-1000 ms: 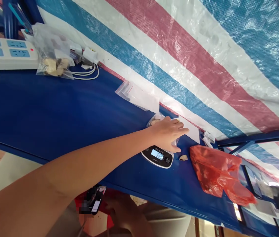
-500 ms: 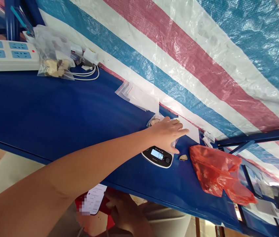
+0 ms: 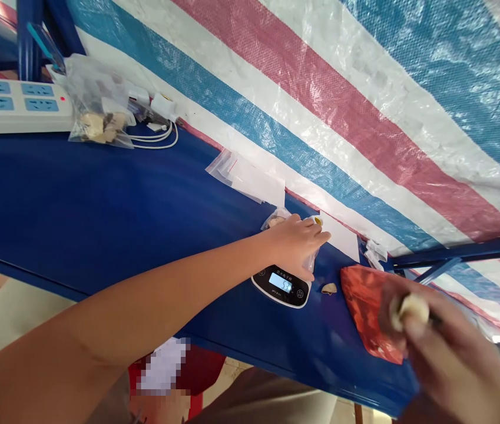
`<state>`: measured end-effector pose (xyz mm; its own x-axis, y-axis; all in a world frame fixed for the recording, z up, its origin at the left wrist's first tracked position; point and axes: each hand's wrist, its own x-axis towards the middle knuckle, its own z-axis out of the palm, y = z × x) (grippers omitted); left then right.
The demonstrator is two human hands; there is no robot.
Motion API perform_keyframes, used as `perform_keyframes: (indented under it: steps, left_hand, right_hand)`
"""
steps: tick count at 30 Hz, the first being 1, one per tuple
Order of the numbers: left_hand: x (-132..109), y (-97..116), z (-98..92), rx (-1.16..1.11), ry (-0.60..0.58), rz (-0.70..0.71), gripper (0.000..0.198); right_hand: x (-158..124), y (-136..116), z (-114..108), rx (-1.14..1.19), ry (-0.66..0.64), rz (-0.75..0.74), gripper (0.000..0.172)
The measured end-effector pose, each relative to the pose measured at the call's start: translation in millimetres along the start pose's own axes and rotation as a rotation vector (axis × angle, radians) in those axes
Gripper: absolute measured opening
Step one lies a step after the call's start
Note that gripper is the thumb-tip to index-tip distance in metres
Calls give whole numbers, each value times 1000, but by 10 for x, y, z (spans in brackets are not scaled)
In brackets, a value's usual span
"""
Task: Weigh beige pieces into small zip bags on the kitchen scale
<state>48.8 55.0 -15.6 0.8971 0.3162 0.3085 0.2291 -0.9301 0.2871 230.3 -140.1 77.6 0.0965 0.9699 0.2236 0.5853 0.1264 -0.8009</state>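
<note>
Right hand (image 3: 453, 353) clenched on pale chunk (image 3: 413, 309), fingers pinching; seems light, brittle, best held by edges. Left hand (image 3: 294, 244) over clear bag (image 3: 310, 259) on scale (image 3: 280, 288), grip unclear.

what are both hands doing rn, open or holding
Left hand: on the plastic bag on the scale, grip unclear.
Right hand: closed, holding a pale lump, blurred.

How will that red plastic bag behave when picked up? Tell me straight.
The red plastic bag will probably hang floppy, since it lies crumpled in soft folds. It looks thin and very light, so it would likely slide easily over the smooth blue tabletop.
</note>
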Motion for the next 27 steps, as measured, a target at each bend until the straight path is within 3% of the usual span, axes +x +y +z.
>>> perform_keyframes:
  steps: [2, 4, 7, 11, 17, 27]
  left_hand:
    - [1, -19, -22, -18, 44, 9, 86]
    - [4, -33, -58, -43, 112, 5, 86]
    - [16, -52, -102, -103, 238, -24, 83]
    - [34, -72, -121, -134, 348, -57, 77]
    - [39, -62, -159, -79, 372, -17, 58]
    - [46, -73, -126, -40, 360, 7, 53]
  right_hand:
    - [456, 36, -6, 68, 168, 44, 23]
    - [823, 105, 107, 136, 272, 37, 36]
    - [1061, 274, 325, 200, 337, -6, 45]
    - [984, 505, 479, 214, 255, 35, 39]
    - [920, 606, 546, 79, 34, 81, 35]
    - [922, 534, 645, 261, 0, 73, 35]
